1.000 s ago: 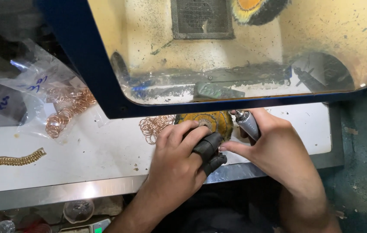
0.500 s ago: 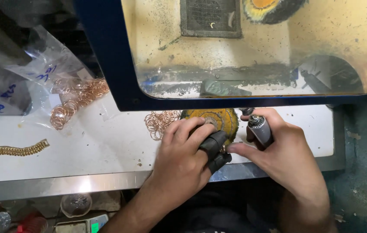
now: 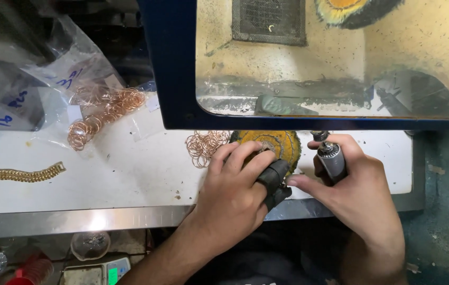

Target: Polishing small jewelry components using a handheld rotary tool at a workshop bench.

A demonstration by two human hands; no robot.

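Seen from above, a person works at a white bench (image 3: 129, 179) under a blue-framed dust shield (image 3: 171, 79). The left hand (image 3: 235, 195) rests on the bench, fingers pressed close together and curled down over a yellow bristle brush wheel (image 3: 282, 145); the thumb and one finger wear black protective sleeves (image 3: 274, 177), and whether they pinch a small piece beneath them cannot be told. The right hand (image 3: 351, 190) is wrapped around a grey rotary handpiece (image 3: 333, 158), held upright with its tip toward the wheel, forefinger stretched out to touch the sleeved fingertips. Compared with a second ago, both hands sit in much the same pose; the handpiece has tipped slightly more upright and moved a little away from the wheel, and the view has shifted so more of the bench's left side shows. The work appears to continue without a break in grip. Just left of the wheel lies a small heap of copper-coloured rings (image 3: 206, 146); farther left, more rings (image 3: 97, 113) spill from clear plastic bags (image 3: 39, 74), and a gold link bracelet (image 3: 18, 174) lies flat near the bench's left edge.
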